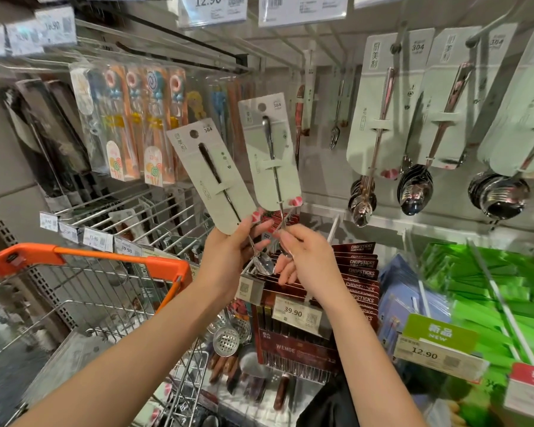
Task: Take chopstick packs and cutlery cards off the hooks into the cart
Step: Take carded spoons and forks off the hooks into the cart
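Two spoon cards are off the hooks and held up in front of the display: the left hand (228, 251) has its fingers (255, 217) pinched on the bottom of the left card (211, 177), and the right hand (305, 260) grips the lower end of the right card (273, 155), fingers curled round the spoon stem. Both are held only by their bottom ends and lean toward each other, so the spoon bowls (264, 266) crossing between the hands could tangle, or a card could slip and fall short of the cart (111, 291), which stands low to the left, well apart from them. Swinging them down might also catch the chopstick packs (359, 272) just beneath. Counted: two cards in hand, three bundles of spoon cards (379, 118) hanging at right, one cart, and a stack of roughly eight chopstick packs.
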A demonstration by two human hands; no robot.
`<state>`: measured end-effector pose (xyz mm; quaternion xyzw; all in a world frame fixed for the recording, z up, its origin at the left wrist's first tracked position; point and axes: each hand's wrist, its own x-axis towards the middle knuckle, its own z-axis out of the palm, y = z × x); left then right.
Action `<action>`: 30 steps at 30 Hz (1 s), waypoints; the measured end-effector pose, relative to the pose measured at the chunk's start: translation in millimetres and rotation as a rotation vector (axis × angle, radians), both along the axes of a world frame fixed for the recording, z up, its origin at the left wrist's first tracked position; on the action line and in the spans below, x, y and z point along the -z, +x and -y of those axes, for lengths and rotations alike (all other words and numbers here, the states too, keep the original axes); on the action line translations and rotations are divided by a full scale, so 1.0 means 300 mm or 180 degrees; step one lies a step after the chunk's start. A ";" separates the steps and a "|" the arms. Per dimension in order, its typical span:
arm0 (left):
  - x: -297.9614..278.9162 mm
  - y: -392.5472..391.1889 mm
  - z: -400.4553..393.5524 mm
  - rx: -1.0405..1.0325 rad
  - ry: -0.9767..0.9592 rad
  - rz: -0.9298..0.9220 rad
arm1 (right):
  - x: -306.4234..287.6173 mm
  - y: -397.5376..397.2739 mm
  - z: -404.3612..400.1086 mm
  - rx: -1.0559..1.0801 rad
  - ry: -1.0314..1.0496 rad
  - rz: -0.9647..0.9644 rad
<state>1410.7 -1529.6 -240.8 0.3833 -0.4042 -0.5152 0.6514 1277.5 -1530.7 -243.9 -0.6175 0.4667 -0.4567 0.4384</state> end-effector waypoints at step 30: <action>-0.009 -0.002 -0.021 0.0127 -0.0009 0.0199 | -0.025 -0.048 0.007 0.2004 -0.0749 0.1597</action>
